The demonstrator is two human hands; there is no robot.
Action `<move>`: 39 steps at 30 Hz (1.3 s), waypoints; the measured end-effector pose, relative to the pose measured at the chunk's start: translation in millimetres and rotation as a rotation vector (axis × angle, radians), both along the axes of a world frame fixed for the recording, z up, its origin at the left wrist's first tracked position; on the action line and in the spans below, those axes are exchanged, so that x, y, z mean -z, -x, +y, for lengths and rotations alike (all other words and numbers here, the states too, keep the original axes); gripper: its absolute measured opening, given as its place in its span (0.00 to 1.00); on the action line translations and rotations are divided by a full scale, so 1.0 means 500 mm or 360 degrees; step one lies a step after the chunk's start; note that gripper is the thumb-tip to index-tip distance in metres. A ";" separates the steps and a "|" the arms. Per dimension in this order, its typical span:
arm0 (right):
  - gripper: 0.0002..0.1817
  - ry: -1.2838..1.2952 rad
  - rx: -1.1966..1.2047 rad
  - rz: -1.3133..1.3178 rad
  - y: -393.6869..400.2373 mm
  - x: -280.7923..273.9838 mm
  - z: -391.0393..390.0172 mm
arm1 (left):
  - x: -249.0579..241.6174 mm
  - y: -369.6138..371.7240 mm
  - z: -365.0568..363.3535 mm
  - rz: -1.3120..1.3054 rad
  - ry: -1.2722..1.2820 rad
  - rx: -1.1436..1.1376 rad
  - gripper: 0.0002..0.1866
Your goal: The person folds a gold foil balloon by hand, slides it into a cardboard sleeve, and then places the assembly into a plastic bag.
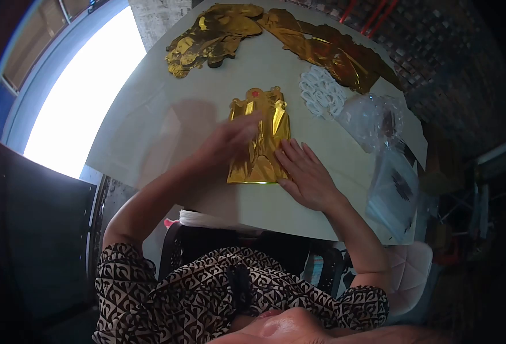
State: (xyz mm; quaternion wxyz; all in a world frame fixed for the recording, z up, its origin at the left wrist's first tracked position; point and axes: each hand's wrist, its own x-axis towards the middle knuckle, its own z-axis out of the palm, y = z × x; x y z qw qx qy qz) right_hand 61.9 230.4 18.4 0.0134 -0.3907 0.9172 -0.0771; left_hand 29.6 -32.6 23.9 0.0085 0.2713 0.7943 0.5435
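A shiny gold foil piece (273,123) lies flat on the table in front of me, its straight edge toward me. Its far end is cut in a knobbed shape and carries a small red spot (255,93). My left hand (237,136) is over the left side of the foil, smeared by motion, so its grip does not show. Flat and with fingers apart, my right hand (309,176) rests at the foil's right edge, fingertips touching it. Nothing shows in the right hand.
The pale table (144,143) carries a gold foil pile (213,37) at the far left and another gold foil pile (333,49) at the far right. White loops (322,92), crumpled clear plastic (376,117) and clear plastic bags (393,189) lie on the right. A chair (410,275) stands beside me.
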 end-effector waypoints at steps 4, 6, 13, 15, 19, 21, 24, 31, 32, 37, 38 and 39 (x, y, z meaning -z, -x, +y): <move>0.34 0.0023 0.0009 0.0033 0.000 0.008 0.003 | 0.027 0.032 -0.034 0.0266 0.0159 -0.0215 0.25; 0.34 0.0041 0.0005 0.0020 -0.001 0.006 0.003 | 0.025 0.022 -0.040 0.0609 0.0686 -0.0247 0.28; 0.34 0.0056 0.0009 0.0018 0.000 0.013 0.004 | 0.034 0.011 -0.040 0.0540 0.1337 -0.0283 0.32; 0.34 0.0052 0.0016 0.0016 -0.001 0.011 0.002 | 0.036 0.005 -0.039 0.0559 0.1288 -0.0355 0.33; 0.35 0.0051 0.0019 0.0007 -0.001 0.011 0.003 | 0.027 -0.077 0.005 0.0850 0.1209 -0.0446 0.37; 0.35 0.0046 0.0023 -0.0010 -0.002 0.009 0.002 | 0.000 -0.131 0.026 0.0829 0.1208 -0.0068 0.37; 0.34 0.0092 -0.0008 -0.0037 0.003 0.009 0.003 | 0.029 -0.145 0.024 0.0950 0.1105 0.0013 0.38; 0.21 0.1683 0.0501 -0.1441 0.075 -0.031 -0.026 | 0.038 -0.143 0.021 0.0918 0.1093 -0.0018 0.36; 0.21 0.1679 0.0491 -0.1428 0.093 -0.039 -0.039 | 0.036 -0.146 0.021 0.0922 0.1071 -0.0037 0.36; 0.28 0.1742 0.0091 -0.2803 0.205 -0.009 -0.133 | 0.024 -0.138 0.020 0.0741 0.0978 0.0063 0.36; 0.29 0.1666 0.0096 -0.2852 0.234 0.002 -0.144 | 0.017 -0.142 0.023 0.0720 0.1038 0.0028 0.36; 0.29 0.1664 0.0102 -0.2862 0.252 -0.002 -0.154 | 0.027 -0.141 0.024 0.0709 0.1037 0.0030 0.36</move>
